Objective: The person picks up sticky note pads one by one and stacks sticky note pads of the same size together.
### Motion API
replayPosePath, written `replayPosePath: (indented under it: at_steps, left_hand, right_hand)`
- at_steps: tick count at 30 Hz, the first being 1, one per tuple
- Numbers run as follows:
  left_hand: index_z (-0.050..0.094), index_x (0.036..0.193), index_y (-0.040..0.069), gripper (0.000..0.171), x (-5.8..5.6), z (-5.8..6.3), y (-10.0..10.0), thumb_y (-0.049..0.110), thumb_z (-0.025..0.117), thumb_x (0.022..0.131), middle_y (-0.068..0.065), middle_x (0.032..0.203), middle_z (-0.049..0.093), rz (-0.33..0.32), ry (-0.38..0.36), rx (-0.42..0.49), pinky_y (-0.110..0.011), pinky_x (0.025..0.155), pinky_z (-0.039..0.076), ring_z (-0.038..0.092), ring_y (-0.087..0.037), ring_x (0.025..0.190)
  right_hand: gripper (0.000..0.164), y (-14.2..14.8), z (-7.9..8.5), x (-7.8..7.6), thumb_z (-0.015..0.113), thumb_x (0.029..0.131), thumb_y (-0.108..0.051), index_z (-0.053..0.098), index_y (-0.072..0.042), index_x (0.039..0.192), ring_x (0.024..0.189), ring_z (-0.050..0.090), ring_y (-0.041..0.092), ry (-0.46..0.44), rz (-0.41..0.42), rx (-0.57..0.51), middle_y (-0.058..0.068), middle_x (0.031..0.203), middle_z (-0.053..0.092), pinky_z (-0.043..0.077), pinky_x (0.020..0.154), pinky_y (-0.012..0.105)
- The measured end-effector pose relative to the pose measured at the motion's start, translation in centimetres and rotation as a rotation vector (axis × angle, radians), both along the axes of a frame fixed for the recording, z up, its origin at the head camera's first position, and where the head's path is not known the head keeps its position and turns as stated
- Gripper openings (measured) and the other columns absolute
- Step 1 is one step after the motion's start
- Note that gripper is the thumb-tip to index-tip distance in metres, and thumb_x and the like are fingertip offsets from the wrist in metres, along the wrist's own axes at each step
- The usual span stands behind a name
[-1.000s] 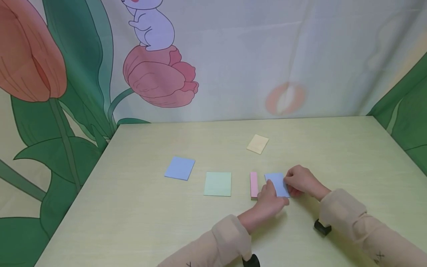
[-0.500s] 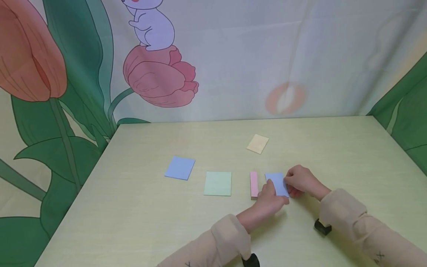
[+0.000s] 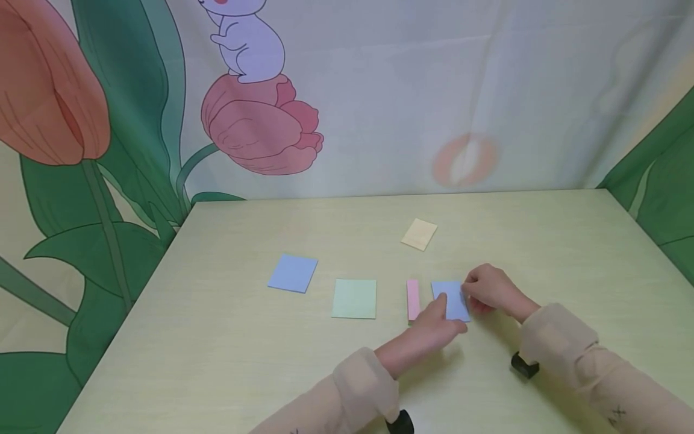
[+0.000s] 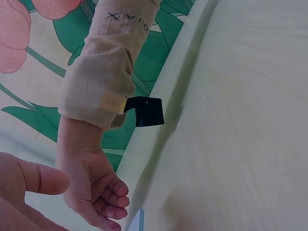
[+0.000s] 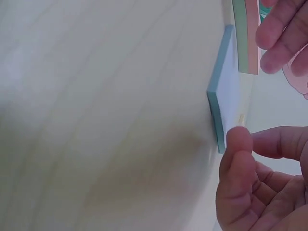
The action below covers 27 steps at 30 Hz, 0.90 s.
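Note:
A blue sticky note pad [image 3: 450, 295] lies flat at the right of the table between both hands. My right hand [image 3: 496, 292] is at its right edge, thumb and index fingertip together; in the right wrist view these fingertips [image 5: 239, 139] meet at the near corner of the pad [image 5: 224, 91]. My left hand [image 3: 434, 328] reaches over the pad's lower left side, its fingers extended. In the right wrist view the left fingers [image 5: 284, 43] look apart from the pad. The left wrist view shows the left thumb [image 4: 48, 182] stretched out and only a sliver of the pad [image 4: 141, 221].
Left of the hands stands a narrow pink-topped sticky note stack [image 3: 413, 295], green lower down [image 5: 242, 38]. Further left lie a green square pad [image 3: 354, 298] and another blue pad [image 3: 293, 273]. A cream pad [image 3: 419, 234] lies behind. A printed curtain [image 3: 379, 108] hangs beyond the table.
My left hand has drawn slightly back toward lower left, uncovering a little more of the blue pad. The right hand has risen slightly at the pad's edge. The other pads have stayed put.

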<state>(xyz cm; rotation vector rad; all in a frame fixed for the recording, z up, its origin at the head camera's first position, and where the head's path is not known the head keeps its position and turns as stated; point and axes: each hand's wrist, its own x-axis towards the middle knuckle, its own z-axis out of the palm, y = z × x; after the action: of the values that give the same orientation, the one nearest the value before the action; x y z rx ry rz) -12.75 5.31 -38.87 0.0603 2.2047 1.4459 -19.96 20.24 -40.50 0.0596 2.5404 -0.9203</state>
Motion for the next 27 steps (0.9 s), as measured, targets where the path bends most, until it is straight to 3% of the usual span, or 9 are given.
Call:
replayPosePath:
  at_steps: [6,14,27]
  left_hand:
    - [0.037,0.131,0.002,0.056,-0.5,0.3,-0.6,0.014,0.055,0.079,-0.008,0.127,0.048,-0.015,0.065,-0.028,-0.036,0.091,0.040,0.047,-0.020,0.110]
    - [0.036,0.131,-0.002,0.054,-1.8,0.6,-1.4,0.009,0.051,0.080,-0.011,0.124,0.049,0.046,0.090,0.069,-0.036,0.094,0.038,0.045,-0.023,0.115]
    - [0.042,0.128,-0.002,0.046,-3.5,0.9,-2.5,0.010,0.049,0.083,-0.012,0.127,0.049,0.044,0.167,0.072,-0.036,0.097,0.037,0.045,-0.025,0.118]
  right_hand:
    - [0.018,-0.1,0.1,-0.2,0.048,0.086,-0.012,0.059,0.002,0.085,0.051,0.048,0.013,0.014,0.002,-0.006,0.005,0.060,0.054,0.043,0.048,0.023]
    - [0.019,-0.1,0.3,-0.5,0.047,0.085,-0.010,0.059,0.003,0.086,0.049,0.047,0.013,0.047,0.020,-0.025,0.004,0.058,0.052,0.042,0.047,0.023]
    - [0.020,-0.6,1.4,-1.4,0.048,0.085,-0.011,0.060,0.005,0.089,0.051,0.048,0.013,0.057,0.006,-0.040,0.006,0.065,0.055,0.045,0.051,0.023]
